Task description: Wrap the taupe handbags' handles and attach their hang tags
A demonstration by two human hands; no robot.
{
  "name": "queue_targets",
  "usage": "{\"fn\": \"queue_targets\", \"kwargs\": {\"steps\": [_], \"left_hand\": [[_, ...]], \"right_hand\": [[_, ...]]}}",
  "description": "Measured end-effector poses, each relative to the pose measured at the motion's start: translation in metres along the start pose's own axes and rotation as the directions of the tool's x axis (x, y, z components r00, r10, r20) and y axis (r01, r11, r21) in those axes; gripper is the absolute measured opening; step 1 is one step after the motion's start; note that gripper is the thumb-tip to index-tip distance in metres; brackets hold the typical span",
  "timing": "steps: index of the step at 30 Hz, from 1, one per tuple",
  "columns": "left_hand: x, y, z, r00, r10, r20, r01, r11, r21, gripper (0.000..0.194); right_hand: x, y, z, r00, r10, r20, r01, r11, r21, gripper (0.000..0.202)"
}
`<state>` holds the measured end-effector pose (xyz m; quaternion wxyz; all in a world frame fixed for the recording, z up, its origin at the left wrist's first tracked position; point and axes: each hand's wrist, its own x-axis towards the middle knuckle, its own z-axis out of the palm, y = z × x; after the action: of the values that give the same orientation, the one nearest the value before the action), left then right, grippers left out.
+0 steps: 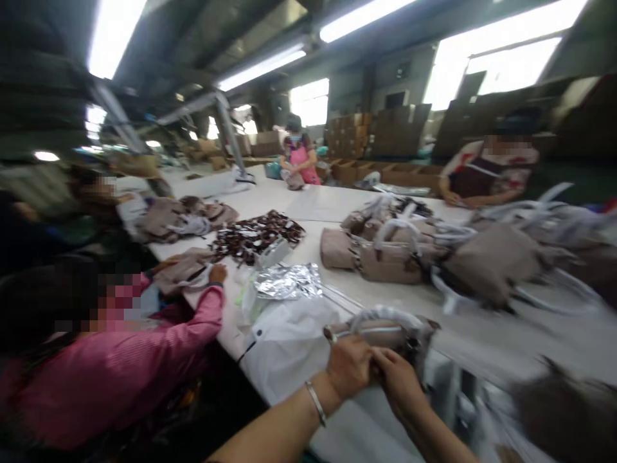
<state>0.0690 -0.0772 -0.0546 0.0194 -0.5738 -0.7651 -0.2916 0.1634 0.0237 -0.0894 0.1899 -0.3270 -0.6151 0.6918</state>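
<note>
A taupe handbag [385,335] with a white-wrapped handle stands at the near edge of the table, just beyond both hands. My left hand [351,365], with a silver bracelet on its wrist, is closed in front of the bag. Touching it at the fingertips is my right hand [396,379], its fingers pinched together at the bag's near side. What the fingers hold is too small and hidden to make out. White sheeting [289,344] lies left of the bag, with crumpled silver foil [289,281] at its far end.
More taupe bags [390,257] stand on the white table [308,209] beyond and to the right. A heap of dark brown straps [255,236] lies at centre left. A person in a pink sleeve [159,347] works close on the left; other people are across the table. Dark fluffy material [563,408] is at lower right.
</note>
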Motion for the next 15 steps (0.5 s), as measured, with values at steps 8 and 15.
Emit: {"fn": "queue_targets", "kwargs": {"steps": [8,15], "left_hand": [[0.0031,-0.0043,-0.0014,0.998,-0.051,0.041,0.056,0.99,-0.13,0.024],[0.0024,-0.0052,-0.0011,0.996,-0.089,-0.012,0.086,0.984,-0.154,0.021]], "right_hand": [[0.0008,-0.0043,0.0083,0.978,0.162,-0.13,-0.119,0.951,0.287,0.032],[-0.003,-0.009,0.0034,0.972,0.23,-0.04,-0.2,0.909,0.365,0.028]]}}
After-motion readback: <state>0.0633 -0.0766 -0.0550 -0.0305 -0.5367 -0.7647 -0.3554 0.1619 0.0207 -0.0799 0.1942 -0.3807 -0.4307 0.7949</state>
